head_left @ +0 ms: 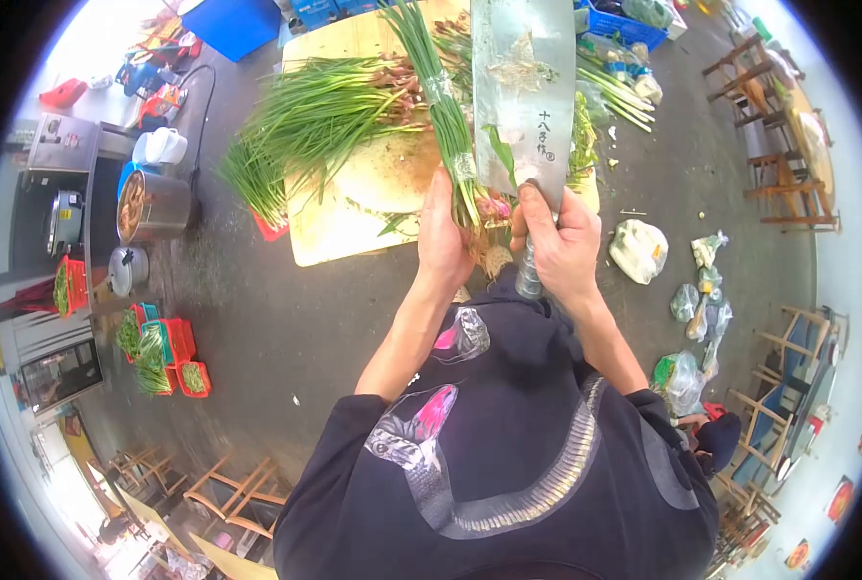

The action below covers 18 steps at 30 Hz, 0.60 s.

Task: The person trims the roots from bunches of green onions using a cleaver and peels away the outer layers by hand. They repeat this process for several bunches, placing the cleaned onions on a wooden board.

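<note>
My left hand (442, 232) is closed around the lower end of a taped bunch of green onions (440, 97), whose reddish bulbs and pale roots point toward me. My right hand (564, 246) grips a wide cleaver (518, 58) with its blade raised upright and bits of plant stuck to it. A loose green leaf (501, 153) lies along the blade, close to my right thumb. Both hands are near each other over the front edge of a wooden board (329, 246). A large pile of green onions (329, 106) covers the board's left part.
Left on the floor stand a big metal pot (150, 205), red baskets of greens (181, 338) and a lidded pot (128, 271). To the right lie a white plastic bag (638, 251) and several bagged vegetables (685, 302). Wooden chairs (764, 116) line the right side. Another person (719, 440) is low at right.
</note>
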{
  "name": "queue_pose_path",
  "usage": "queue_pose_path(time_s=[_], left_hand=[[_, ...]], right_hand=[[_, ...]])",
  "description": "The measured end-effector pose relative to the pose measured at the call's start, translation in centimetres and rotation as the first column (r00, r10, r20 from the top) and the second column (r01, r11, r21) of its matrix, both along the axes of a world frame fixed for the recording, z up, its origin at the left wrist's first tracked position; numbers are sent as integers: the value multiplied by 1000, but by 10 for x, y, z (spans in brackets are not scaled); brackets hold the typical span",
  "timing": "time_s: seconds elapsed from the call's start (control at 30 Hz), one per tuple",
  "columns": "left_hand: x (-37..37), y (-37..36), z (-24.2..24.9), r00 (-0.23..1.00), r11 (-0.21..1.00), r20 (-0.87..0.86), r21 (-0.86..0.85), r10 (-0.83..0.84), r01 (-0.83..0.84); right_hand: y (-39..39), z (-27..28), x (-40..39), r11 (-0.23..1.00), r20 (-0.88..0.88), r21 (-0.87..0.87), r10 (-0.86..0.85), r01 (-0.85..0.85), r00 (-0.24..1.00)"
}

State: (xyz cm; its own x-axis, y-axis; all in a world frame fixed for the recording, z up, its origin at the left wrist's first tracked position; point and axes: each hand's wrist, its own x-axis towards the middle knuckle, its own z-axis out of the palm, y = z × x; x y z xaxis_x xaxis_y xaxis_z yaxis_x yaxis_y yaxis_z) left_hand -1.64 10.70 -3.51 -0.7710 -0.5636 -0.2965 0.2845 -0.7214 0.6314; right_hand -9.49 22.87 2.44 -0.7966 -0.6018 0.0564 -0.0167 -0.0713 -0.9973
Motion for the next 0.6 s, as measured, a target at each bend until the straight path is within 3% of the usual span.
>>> queue_pose_path(time_s=[0.2,0.33,0.43,0.6], left_hand=[[-14,14,8,995,995,-46,-34,91,-92],[-28,19,8,997,996,-30,-58,68,-70],[-36,24,9,988,999,-146,-14,50,-53],[-59,36,25,981,976,-19,-94,195,-196]], right_hand=[[-1,2,-6,999,52,15,-42,41,998],[6,-1,-20,1000,-41,-10,-20,20,999],[8,-5,-32,999,-86,-27,-20,17,996],[6,-11,-49,999,-149,-3,-54,54,987]])
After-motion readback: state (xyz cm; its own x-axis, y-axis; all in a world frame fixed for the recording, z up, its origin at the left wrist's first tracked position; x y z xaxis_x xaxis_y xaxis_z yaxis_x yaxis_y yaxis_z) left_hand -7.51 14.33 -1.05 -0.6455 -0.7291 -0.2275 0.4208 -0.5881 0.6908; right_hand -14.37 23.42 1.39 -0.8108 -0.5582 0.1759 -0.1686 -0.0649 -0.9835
